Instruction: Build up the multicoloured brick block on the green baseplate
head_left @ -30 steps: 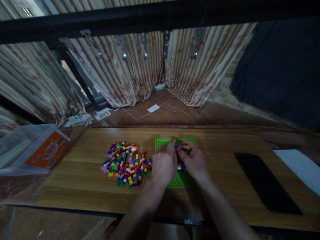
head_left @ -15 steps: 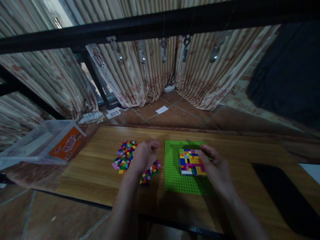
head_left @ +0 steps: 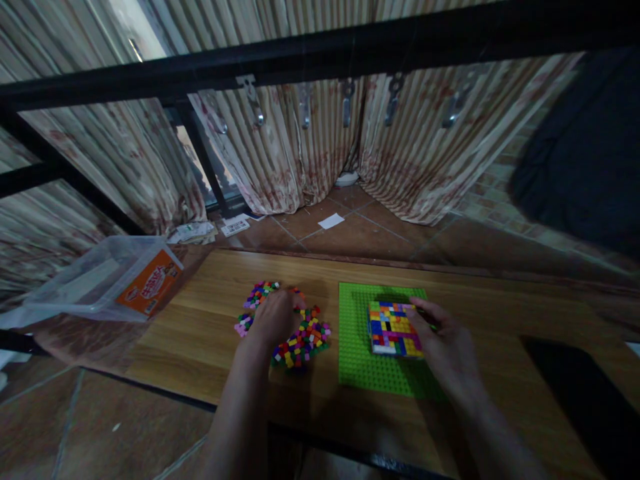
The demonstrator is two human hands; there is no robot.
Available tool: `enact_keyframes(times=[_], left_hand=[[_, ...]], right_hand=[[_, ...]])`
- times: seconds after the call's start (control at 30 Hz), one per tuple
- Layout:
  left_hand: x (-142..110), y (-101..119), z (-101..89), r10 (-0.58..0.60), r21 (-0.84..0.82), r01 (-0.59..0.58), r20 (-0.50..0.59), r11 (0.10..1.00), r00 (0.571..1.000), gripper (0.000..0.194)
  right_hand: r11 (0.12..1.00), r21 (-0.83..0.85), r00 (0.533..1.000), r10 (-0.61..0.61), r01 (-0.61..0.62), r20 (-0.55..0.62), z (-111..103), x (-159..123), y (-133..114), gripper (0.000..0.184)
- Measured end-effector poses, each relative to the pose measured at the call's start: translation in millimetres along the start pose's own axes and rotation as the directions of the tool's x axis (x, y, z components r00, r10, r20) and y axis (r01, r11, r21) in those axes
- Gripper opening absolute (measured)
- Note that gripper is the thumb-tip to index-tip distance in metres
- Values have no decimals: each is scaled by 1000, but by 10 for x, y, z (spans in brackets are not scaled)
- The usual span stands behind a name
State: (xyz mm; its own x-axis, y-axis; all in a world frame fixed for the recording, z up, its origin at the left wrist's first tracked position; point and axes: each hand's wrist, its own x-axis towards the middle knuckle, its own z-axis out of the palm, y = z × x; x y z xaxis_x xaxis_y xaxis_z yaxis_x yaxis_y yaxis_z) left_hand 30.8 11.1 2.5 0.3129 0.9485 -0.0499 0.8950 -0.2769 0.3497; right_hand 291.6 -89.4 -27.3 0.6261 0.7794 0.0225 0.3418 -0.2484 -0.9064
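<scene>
Baseplate (head_left: 354, 367) studded plastic; tabletop (head_left: 190, 333) wood-grained (looks smooth); curtains (head_left: 280, 160) cloth.

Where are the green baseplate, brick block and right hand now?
green baseplate (head_left: 355, 347): head view, bare studs left of the block
brick block (head_left: 393, 327): head view, middle of its multicolored top
right hand (head_left: 447, 340): head view, back of the hand

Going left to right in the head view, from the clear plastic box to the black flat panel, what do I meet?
Clear plastic box → loose bricks → green baseplate bearing the brick block → right hand → black flat panel.
</scene>
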Motion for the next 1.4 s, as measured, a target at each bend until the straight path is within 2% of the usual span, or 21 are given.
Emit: enact_keyframes(times=[0.3, 0.43, 0.53, 0.63, 0.7, 0.8, 0.9, 1.17, 1.4], left_hand=[[3, -33, -15, -2, -23, 2, 21, 1000, 1000, 16], [40, -5, -78, 56, -113, -60, -33, 992, 998, 15], [60, 146, -70, 141, -286, -162, -92, 944, 986, 15], [45, 424, 29, 245, -467, -293, -163, 834, 956, 18], [18, 629, 118, 281, -508, -339, -189, 792, 941, 20], [-26, 869, 234, 355, -455, -411, -205, 790, 912, 22], [-51, 991, 319, 423, -361, -461, -183, 811, 888, 25], [-44, 1074, 436, 394, -196, -420, -159, 886, 905, 30], [-24, 1091, 442, 408, -148, -431, -166, 890, 898, 18]], right_hand=[[1000, 24, 1000, 0, -1, 23, -1, 7, 9, 46], [1000, 23, 1000, 18, -18, 20, 4, 18, 24, 47], [997, 66, 999, 30, -32, 33, 20, 36, 55, 49], [995, 99, 999, 28, -32, 42, 31, 46, 71, 50], [996, 87, 999, 20, -23, 36, 30, 42, 59, 49], [999, 48, 1000, -3, 2, 24, 18, 31, 17, 48], [1000, 23, 1000, -22, 21, 22, 5, 29, -11, 46], [995, 74, 997, -64, 61, 36, 15, 38, 39, 44], [994, 105, 998, -45, 40, 48, 26, 44, 52, 43]])
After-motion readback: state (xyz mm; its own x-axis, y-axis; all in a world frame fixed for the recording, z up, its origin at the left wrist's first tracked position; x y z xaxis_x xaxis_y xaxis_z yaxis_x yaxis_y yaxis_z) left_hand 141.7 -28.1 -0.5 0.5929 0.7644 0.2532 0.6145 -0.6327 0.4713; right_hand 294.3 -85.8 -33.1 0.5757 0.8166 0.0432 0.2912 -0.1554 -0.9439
